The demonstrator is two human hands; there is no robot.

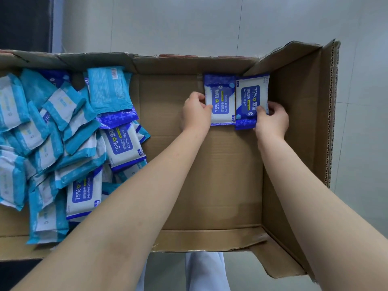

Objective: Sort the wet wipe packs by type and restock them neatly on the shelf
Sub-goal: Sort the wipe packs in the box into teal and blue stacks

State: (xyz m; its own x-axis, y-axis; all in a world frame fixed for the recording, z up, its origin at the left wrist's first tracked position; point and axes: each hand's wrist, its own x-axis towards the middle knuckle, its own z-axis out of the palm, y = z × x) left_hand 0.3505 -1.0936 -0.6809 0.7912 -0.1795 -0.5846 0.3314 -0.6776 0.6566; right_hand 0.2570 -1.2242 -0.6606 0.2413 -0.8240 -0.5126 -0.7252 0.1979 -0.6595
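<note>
Two dark-blue alcohol wipe packs lie side by side at the far right corner of a big cardboard box [210,185]. My left hand [196,111] pinches the left pack [222,101] at its left edge. My right hand [271,119] grips the right pack [251,97] at its near right corner, thumb on top. The box's left part holds a loose heap of several packs, light-blue ones [52,131] mixed with more dark-blue alcohol packs [123,143].
The box's right wall [298,122] stands just beside my right hand, its torn flap hanging at the near right. Bare cardboard floor stretches between the heap and the two packs. Grey tiled floor surrounds the box.
</note>
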